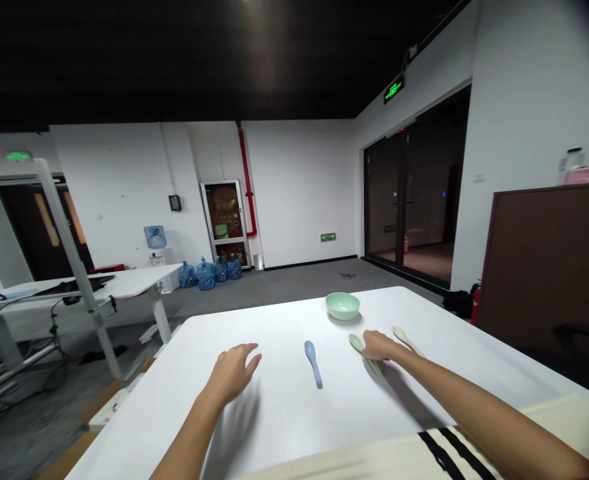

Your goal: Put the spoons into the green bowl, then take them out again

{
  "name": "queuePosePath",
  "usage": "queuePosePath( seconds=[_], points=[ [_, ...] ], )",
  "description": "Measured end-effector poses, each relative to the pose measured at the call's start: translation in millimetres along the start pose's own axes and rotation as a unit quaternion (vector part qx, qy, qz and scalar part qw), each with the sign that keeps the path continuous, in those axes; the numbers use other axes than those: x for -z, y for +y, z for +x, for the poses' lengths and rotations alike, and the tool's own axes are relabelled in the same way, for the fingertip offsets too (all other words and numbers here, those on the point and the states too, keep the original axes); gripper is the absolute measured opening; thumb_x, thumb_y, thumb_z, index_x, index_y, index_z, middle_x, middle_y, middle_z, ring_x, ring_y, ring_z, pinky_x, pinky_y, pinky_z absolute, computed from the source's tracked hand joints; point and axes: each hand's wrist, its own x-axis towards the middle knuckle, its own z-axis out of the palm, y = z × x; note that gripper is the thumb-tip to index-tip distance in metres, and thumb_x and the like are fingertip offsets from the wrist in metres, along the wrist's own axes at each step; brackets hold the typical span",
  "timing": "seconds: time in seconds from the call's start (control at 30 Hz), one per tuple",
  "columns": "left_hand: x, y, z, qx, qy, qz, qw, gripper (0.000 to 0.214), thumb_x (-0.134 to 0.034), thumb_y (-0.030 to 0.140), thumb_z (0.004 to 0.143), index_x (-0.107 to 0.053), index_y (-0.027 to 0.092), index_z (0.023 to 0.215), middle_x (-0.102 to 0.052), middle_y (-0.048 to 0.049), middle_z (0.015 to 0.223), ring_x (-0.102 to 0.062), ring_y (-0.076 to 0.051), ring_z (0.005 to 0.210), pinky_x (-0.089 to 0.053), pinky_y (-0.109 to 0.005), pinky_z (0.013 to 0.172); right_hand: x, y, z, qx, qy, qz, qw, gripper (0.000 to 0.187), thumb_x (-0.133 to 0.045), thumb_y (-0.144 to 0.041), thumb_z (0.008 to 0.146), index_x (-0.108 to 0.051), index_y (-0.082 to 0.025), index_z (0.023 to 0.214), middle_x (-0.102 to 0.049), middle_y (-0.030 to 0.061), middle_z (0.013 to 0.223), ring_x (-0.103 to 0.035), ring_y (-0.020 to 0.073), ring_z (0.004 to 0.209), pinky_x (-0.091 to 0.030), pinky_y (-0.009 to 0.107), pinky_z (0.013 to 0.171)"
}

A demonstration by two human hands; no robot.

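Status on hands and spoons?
Left hand open, near blue spoon. Right hand over green spoon, grip unclear. Cream spoon alongside, pale green bowl ahead.

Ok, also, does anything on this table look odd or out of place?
Nothing stands out. The pale green bowl sits upright on the white table, and the blue spoon, green spoon and beige spoon lie flat nearby. I see no spill or damage.

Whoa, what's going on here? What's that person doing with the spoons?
A person is at a white table. Their right hand is on a green spoon, near a cream-coloured spoon, with a green bowl just ahead. Their left hand is open above the table, and a blue spoon lies between the hands.
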Motion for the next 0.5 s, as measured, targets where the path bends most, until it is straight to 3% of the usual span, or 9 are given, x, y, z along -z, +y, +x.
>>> queuePosePath(
  seconds=[0.33,0.5],
  points=[
    [1.1,0.6,-1.1,0.000,0.003,-0.007,1.000,0.052,-0.036,0.050,0.095,-0.061,0.023,0.132,-0.063,-0.0068,0.138,-0.057,-0.026,0.129,-0.043,-0.039,0.106,1.4,-0.1,-2.5,0.000,-0.015,0.007,1.000,0.014,-0.072,-0.022,0.071,-0.059,-0.018,0.065,-0.065,0.0099,0.060,-0.064,0.0250,0.065,-0.048,0.036,0.061],
    [-1.6,-2.6,0.0,0.000,0.006,-0.004,1.000,0.052,-0.035,0.050,0.096,-0.060,0.023,0.132,-0.063,-0.0070,0.137,-0.057,-0.026,0.128,-0.042,-0.040,0.106,1.1,3.1,-0.1,0.006,0.006,-0.017,1.000,0.020,-0.065,-0.033,0.080,-0.063,-0.014,0.073,-0.067,0.0116,0.068,-0.066,0.0242,0.066,-0.048,0.035,0.065]
  ],
)
